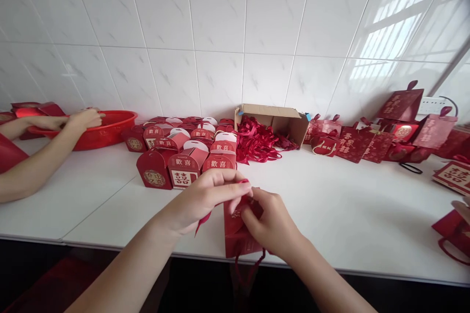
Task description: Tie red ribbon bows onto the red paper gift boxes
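Observation:
A red gift box [237, 239] stands near the table's front edge, with a twisted red cord hanging from it over the edge. My left hand [216, 193] is above the box's upper left, its fingers pinching a dark red ribbon [203, 222] whose tail hangs below the palm. My right hand [270, 222] touches the top of the box from the right, thumb and fingers pressed together on the ribbon. The two hands' fingertips nearly meet and hide most of the ribbon between them.
Rows of red boxes [184, 171] stand behind my left hand. Red ribbons [257, 142] spill from a cardboard box [290, 113]. Another person's arms reach to a red basin [110, 132] at left. More boxes [352, 144] and a hand are at right.

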Motion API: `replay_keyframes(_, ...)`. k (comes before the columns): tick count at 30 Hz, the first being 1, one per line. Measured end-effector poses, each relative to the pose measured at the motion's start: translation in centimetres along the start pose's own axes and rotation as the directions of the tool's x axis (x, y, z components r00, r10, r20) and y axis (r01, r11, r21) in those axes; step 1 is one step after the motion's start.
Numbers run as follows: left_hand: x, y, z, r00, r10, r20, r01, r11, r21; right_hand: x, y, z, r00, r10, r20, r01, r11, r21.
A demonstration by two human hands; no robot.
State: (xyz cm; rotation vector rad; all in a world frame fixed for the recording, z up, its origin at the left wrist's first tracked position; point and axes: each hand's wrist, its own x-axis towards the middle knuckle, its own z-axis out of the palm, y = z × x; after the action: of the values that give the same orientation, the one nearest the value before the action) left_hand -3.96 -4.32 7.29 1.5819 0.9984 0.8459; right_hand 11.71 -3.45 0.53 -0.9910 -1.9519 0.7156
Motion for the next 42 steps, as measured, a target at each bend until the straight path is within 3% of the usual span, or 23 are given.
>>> replay_keyframes(3,1.2,0.2,0.1,0.996,0.087,0.021,-0.086,0.995,-0.044,-0.2,0.1,0.0,1.000,0.015,0.009,-0.016,0.998,0.053)
replay_keyframes(6,1.7,-0.9,-0.3,0.991,0.137,0.001,-0.137,0.989,-0.063,-0.1,0.3,0.0,0.995,0.096,-0.023,-0.092,0.985,0.146)
replay_keyframes(10,1.5,-3.2,-0.9,0.989,0.149,-0.019,-0.147,0.984,0.101,0.2,0.2,-0.3,0.992,0.124,0.013,-0.123,0.960,0.251)
replay_keyframes(17,1.0,-4.9,-0.5,0.959,0.161,-0.233,-0.120,0.976,0.183,0.3,0.4,-0.4,0.985,0.172,-0.020,-0.158,0.939,0.304)
replay_keyframes(22,0.4,-5.6,0.3,0.930,0.228,-0.288,-0.187,0.969,0.163,0.0,0.6,0.3,0.971,0.202,-0.130,-0.132,0.900,0.414)
replay_keyframes(29,0.3,-6.8,1.2,0.902,0.320,-0.288,-0.264,0.940,0.217,-0.2,0.6,0.1,0.980,0.094,-0.175,-0.052,0.972,0.228)
replay_keyframes(34,0.8,-7.1,1.7,0.862,0.348,-0.368,-0.289,0.935,0.206,-0.6,0.6,-0.2,0.985,0.053,-0.163,-0.036,0.994,0.103)
replay_keyframes(42,0.9,-7.6,2.3,0.832,0.393,-0.392,-0.315,0.915,0.251,-1.0,1.3,-0.4,0.982,0.017,-0.186,-0.028,0.998,-0.056)
